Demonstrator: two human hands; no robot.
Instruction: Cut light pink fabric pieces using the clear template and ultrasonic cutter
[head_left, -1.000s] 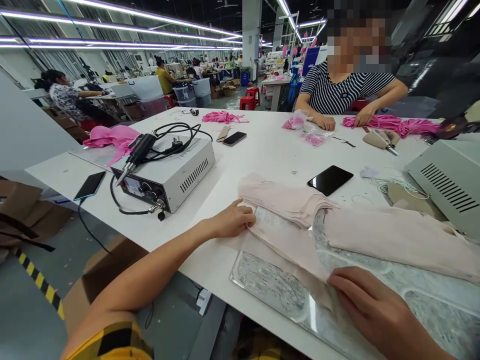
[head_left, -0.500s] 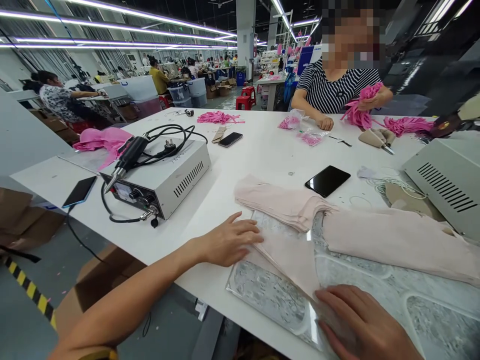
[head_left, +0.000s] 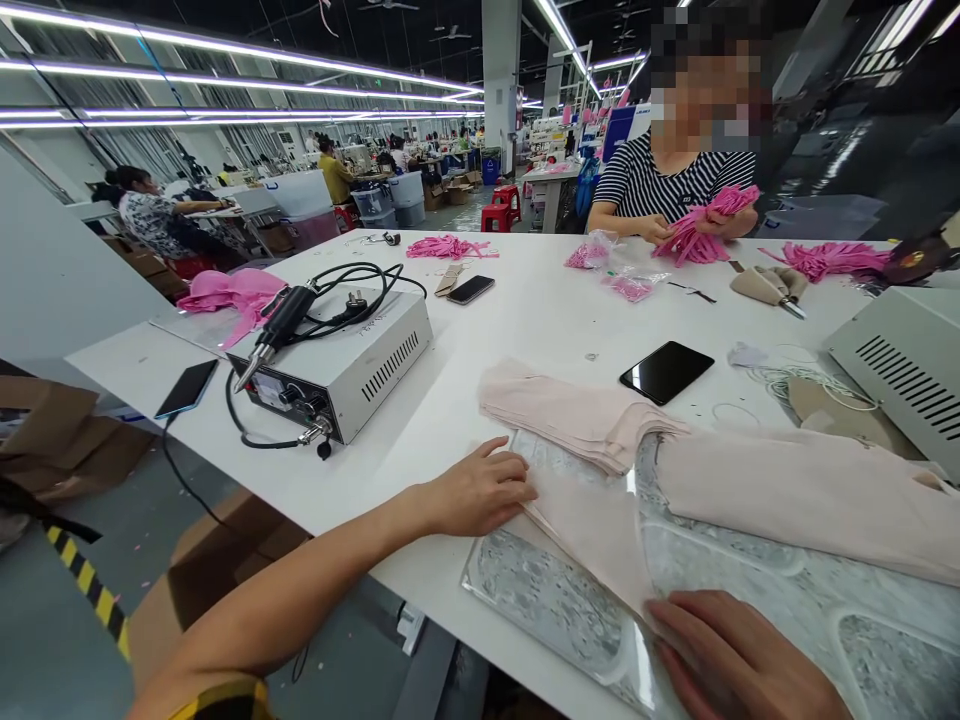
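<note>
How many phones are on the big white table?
3. One black phone lies beyond the pale pink fabric, one lies farther back near the pink strips, and one lies at the table's left edge beside the grey machine. More may be hidden.

Three phones lie on the white table: one at the left edge, one far at the middle, one right of centre. Two grey metal units stand on it, one left and one at the right edge. Two small clear bags of pink bits sit far, one just left of the other, and two red stools stand beyond the table.
</note>
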